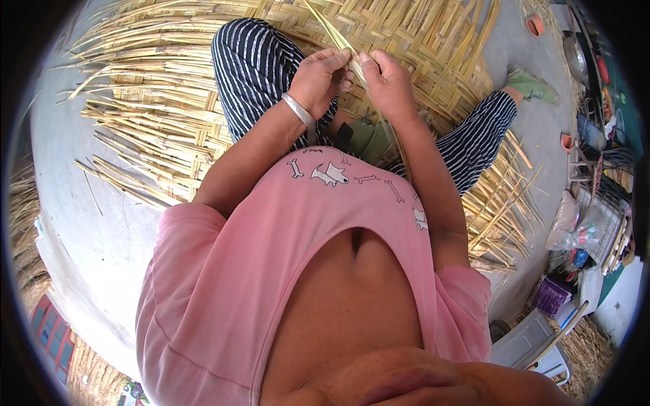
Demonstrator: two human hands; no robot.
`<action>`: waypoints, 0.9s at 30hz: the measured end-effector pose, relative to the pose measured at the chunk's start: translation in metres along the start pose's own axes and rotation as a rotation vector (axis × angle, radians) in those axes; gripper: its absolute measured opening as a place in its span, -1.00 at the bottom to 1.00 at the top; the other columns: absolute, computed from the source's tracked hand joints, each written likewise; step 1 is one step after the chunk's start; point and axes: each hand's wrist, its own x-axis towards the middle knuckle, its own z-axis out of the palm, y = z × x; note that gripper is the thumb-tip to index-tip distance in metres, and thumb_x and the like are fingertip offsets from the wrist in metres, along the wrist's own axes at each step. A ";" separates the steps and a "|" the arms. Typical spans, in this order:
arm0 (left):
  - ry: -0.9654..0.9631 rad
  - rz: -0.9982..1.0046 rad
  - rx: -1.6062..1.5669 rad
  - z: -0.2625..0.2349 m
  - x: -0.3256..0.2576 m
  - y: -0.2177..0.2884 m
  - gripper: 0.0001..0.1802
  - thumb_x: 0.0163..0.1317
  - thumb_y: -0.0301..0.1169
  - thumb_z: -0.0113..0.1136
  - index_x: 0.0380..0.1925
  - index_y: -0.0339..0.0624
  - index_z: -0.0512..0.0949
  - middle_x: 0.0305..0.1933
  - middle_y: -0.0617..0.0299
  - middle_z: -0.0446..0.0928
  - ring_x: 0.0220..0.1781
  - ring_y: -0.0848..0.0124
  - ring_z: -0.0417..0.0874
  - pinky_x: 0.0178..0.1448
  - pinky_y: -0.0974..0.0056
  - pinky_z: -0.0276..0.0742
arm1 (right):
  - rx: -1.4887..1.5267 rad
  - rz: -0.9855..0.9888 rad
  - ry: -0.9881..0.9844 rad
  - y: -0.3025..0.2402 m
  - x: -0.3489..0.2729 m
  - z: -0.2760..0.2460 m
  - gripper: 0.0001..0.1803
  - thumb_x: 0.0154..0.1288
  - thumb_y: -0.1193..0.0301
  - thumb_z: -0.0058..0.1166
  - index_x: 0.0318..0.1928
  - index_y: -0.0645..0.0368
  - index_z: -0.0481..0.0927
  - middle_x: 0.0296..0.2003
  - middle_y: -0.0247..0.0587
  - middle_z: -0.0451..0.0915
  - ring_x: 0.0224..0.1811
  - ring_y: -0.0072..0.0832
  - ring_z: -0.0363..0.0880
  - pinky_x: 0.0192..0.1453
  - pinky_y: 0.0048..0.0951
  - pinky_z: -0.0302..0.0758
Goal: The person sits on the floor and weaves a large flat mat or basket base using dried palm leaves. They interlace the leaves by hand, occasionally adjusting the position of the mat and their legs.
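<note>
My left hand (323, 80) and my right hand (386, 82) meet above the far part of the mat, their thumbs and fingers pinched on a long, pale yellow-green reed strip (336, 34). The strip runs from beyond the hands, through both pinches, and down past my right forearm toward my lap. Under and around my legs spreads a large woven reed mat (413, 40) with a crossing diagonal pattern. Long loose strip ends (139, 74) fan out from its left side, and more stick out at the right. My knees are bent over it.
Grey concrete floor (88, 223) surrounds the mat. At the right stand a wire rack (606, 230), a purple box (552, 296), a grey plastic bin (525, 342) and small orange pots (535, 26). Bundles of dry reeds (27, 237) lie at the left edge.
</note>
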 end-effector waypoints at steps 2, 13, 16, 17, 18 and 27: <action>-0.038 -0.038 -0.021 -0.001 -0.002 0.000 -0.82 0.48 -0.34 0.07 -0.25 -0.18 0.58 -0.36 0.32 0.58 -0.38 0.50 0.56 -0.30 0.39 0.48 | 0.090 0.016 0.003 -0.002 -0.001 0.001 -0.71 0.43 0.25 0.13 -0.32 0.23 0.58 -0.58 -0.15 0.52 -0.56 -0.36 0.46 -0.42 -0.34 0.43; 0.169 -0.068 -0.069 0.007 -0.010 0.002 -0.73 0.51 -0.24 -0.04 -0.24 -0.16 0.55 -0.33 0.27 0.59 -0.36 0.45 0.53 -0.30 0.33 0.42 | -0.084 -0.082 0.019 -0.014 -0.015 0.011 -0.74 0.38 0.29 0.21 -0.32 0.25 0.57 -0.61 -0.09 0.48 -0.62 -0.40 0.38 -0.48 -0.33 0.38; 0.236 -0.021 -0.050 0.012 -0.011 0.009 -0.69 0.52 -0.22 -0.09 -0.25 -0.15 0.57 -0.30 0.25 0.61 -0.35 0.45 0.54 -0.27 0.31 0.44 | -0.145 -0.057 -0.005 -0.013 -0.016 0.010 -0.72 0.35 0.24 0.20 -0.40 0.15 0.52 -0.60 -0.03 0.54 -0.55 -0.03 0.54 -0.45 -0.11 0.44; 0.243 0.009 -0.028 0.010 -0.009 0.014 -0.67 0.53 -0.21 -0.11 -0.25 -0.15 0.58 -0.30 0.25 0.62 -0.34 0.45 0.54 -0.26 0.31 0.44 | -0.147 -0.055 -0.010 -0.012 -0.019 0.010 -0.73 0.36 0.26 0.21 -0.38 0.18 0.52 -0.60 -0.05 0.50 -0.57 -0.14 0.47 -0.45 -0.17 0.41; 0.250 0.038 -0.005 0.007 -0.006 0.019 -0.66 0.53 -0.21 -0.12 -0.25 -0.15 0.58 -0.29 0.25 0.62 -0.34 0.45 0.54 -0.25 0.31 0.44 | -0.149 -0.053 -0.016 -0.011 -0.024 0.009 -0.73 0.36 0.28 0.21 -0.37 0.21 0.52 -0.60 -0.08 0.46 -0.59 -0.25 0.40 -0.46 -0.24 0.38; 0.267 0.065 0.105 0.011 -0.015 0.017 -0.70 0.51 -0.16 -0.05 -0.22 -0.10 0.57 -0.28 0.30 0.63 -0.29 0.47 0.59 -0.21 0.32 0.47 | -0.154 -0.080 -0.024 0.000 -0.035 0.002 -0.73 0.38 0.25 0.20 -0.35 0.16 0.51 -0.60 -0.06 0.47 -0.56 -0.13 0.45 -0.45 -0.17 0.40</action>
